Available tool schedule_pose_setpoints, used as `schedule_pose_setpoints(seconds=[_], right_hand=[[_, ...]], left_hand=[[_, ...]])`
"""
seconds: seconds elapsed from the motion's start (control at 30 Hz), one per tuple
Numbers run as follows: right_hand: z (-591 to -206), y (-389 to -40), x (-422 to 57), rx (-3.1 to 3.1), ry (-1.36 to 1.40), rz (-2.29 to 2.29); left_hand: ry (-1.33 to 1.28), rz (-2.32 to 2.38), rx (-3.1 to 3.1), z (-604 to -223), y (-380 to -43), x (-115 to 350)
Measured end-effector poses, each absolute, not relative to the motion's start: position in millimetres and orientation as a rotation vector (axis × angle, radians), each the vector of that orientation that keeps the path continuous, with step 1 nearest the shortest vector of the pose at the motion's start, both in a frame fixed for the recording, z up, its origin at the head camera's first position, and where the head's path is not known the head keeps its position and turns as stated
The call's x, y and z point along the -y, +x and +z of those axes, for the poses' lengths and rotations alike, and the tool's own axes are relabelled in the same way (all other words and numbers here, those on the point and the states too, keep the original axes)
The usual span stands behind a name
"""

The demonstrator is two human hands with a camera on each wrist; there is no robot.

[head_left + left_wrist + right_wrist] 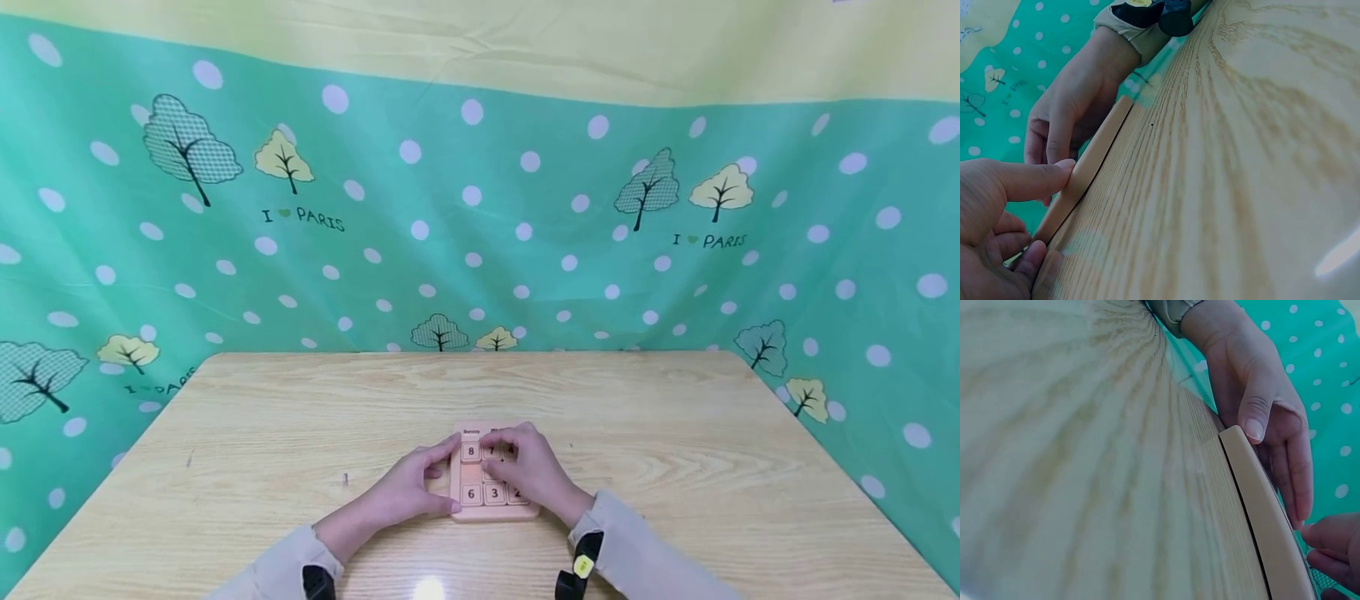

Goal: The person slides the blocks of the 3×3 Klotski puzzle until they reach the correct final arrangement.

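A pink number sliding puzzle (495, 514) lies flat on the table. My left hand (405, 487) holds its left side, index finger at the upper corner and thumb at the lower one. My right hand (528, 467) is over the tiles from the right, thumb and index fingertip at the middle and top rows, covering some tiles. The 8 tile (471, 451) sits at top left and the 6 tile (471, 495) at bottom left, with a bare slot between. In the left wrist view, the left thumb (1035, 180) touches the puzzle's side edge (1091, 162).
The puzzle rests on a wood-grain table (637, 417). Behind it hangs a green dotted cloth (540, 200) printed with trees. Black straps circle both wrists, including a wrist strap (581, 562) with a yellow mark on the right.
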State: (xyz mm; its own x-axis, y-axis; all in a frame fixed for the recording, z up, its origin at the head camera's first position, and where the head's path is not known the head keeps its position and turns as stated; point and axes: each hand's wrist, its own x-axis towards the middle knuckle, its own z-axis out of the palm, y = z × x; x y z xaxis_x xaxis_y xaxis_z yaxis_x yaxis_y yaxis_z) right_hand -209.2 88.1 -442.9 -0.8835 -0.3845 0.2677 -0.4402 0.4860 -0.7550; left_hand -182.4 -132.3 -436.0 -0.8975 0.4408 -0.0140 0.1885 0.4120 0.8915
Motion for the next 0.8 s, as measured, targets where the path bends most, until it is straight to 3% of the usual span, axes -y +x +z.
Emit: schedule_pose_setpoints(seconds=[0.8], right_hand=[[-442.8,-211.2,-84.9,2.675,0.660,1.425]], left_hand=[[0.513,1.506,-2.403,-435.3,-182.5,132.6]])
